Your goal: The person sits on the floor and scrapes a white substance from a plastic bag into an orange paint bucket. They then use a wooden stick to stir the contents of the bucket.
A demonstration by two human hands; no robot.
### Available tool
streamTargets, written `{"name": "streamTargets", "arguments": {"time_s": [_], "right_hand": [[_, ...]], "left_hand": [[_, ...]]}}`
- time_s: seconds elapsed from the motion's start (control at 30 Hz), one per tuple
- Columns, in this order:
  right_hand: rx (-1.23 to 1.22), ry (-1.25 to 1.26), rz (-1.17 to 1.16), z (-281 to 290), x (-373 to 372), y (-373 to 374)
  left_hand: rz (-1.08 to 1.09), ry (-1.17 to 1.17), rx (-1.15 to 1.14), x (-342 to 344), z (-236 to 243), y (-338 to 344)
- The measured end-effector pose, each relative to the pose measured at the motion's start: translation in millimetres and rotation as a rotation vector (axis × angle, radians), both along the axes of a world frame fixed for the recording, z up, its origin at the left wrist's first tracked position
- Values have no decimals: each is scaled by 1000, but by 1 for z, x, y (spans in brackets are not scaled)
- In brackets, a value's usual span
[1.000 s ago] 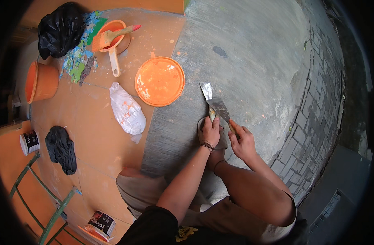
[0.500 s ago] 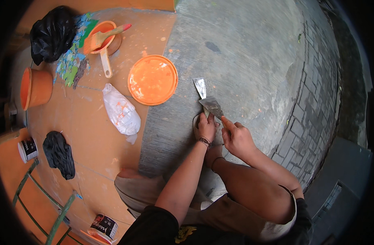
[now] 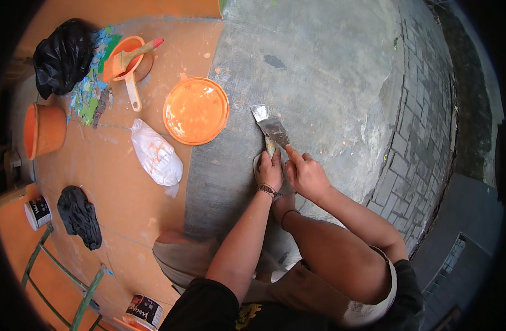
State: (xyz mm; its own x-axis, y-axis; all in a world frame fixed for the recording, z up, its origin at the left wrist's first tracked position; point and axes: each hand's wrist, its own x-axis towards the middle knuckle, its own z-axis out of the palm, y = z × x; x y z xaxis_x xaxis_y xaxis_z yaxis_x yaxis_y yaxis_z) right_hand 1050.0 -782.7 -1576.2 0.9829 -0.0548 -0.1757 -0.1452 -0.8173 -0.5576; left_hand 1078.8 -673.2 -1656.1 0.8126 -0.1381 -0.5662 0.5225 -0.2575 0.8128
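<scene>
My left hand [image 3: 269, 174] is closed on the handle of one putty knife, whose shiny blade [image 3: 258, 112] points away from me above the concrete. My right hand [image 3: 308, 175] grips a second putty knife, its dull, stained blade [image 3: 275, 131] lying across the first one, hiding part of it. My bare right foot [image 3: 281, 203], on a sandal, is just below both hands. Up and to the left of the knives lies a round orange lid [image 3: 196, 110] with wet-looking paint on it.
Leftward are a white bag [image 3: 155, 154], paintbrush [image 3: 123, 59] on an orange dipper [image 3: 132, 91], orange bucket [image 3: 46, 131], black bag [image 3: 62, 58], paint flakes [image 3: 88, 94], dark cloth [image 3: 79, 218], two cans [image 3: 38, 212], green railing [image 3: 86, 300]. Brick paving [image 3: 407, 165] edges the right.
The right knife has slid up along the other blade, toward its tip. My right elbow has swung outward. The whole view has shifted a little, with things appearing further left.
</scene>
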Motion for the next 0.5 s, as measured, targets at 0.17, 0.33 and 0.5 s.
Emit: {"name": "streamTargets", "arguments": {"time_s": [0.17, 0.33, 0.5], "right_hand": [[-33, 82, 42, 30, -23, -1], [-59, 15, 13, 16, 5, 5], [-32, 29, 12, 18, 3, 1]], "left_hand": [[71, 67, -17, -11, -2, -8], [31, 43, 1, -4, -17, -3], [-55, 38, 87, -1, -1, -7]]}}
